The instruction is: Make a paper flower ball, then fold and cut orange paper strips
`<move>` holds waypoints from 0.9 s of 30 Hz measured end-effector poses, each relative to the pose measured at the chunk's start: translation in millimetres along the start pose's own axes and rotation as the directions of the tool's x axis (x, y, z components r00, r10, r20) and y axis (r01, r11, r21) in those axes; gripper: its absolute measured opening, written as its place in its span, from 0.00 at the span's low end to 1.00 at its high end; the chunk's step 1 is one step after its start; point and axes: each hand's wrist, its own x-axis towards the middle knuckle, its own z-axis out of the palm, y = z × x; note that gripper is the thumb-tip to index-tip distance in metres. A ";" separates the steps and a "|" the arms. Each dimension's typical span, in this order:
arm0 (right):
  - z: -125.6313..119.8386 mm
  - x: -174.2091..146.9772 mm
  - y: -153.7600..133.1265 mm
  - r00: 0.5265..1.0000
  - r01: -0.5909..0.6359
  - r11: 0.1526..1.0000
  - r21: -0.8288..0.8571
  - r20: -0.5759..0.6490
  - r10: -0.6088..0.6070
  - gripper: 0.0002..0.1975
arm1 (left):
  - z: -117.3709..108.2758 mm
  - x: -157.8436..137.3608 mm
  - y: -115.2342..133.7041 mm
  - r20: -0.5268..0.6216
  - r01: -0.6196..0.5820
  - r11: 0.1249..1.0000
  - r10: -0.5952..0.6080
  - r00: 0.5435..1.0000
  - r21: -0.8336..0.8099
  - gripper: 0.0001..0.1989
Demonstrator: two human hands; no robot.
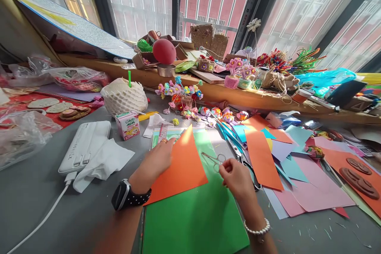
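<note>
My left hand (157, 158), with a ring and a dark watch at the wrist, is closed at the upper left edge of an orange sheet of paper (184, 166); its fingertips are partly hidden. Beside those fingers lies a clear ruler (162, 131). My right hand (236, 176), wearing a white beaded bracelet, pinches one handle loop of small scissors (212, 158). Their blades point left over the green paper (193, 222), just right of the orange sheet. Larger black-handled scissors (236, 151) rest beyond my right hand.
Coloured paper pieces (264, 158) spread to the right. At left are a white power bank (86, 147) with a cable, a crumpled tissue (102, 162), a small drink carton (127, 125) and a netted coconut (123, 97). Crocheted flowers (181, 95) stand behind, before a cluttered windowsill (208, 87).
</note>
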 end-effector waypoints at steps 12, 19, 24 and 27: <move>14.6 -2.1 -19.9 0.996 0.080 0.836 -0.543 0.007 -0.090 0.06 | 10.7 12.5 21.0 -0.132 0.159 0.987 -0.156 0.979 0.008 0.20; 15.3 11.4 -25.6 0.997 0.049 0.859 -0.510 0.077 -0.011 0.05 | 17.5 27.0 19.6 -0.193 0.071 0.992 -0.091 0.977 -0.107 0.11; 11.2 29.7 -4.1 0.998 0.030 0.994 -0.102 0.054 -0.025 0.04 | 14.2 41.3 10.0 -0.296 -0.082 0.964 0.003 0.955 -0.253 0.11; 12.0 43.8 6.0 0.998 0.060 0.974 0.219 0.009 -0.064 0.03 | 15.1 49.6 8.0 -0.343 -0.196 0.911 0.066 0.937 -0.362 0.12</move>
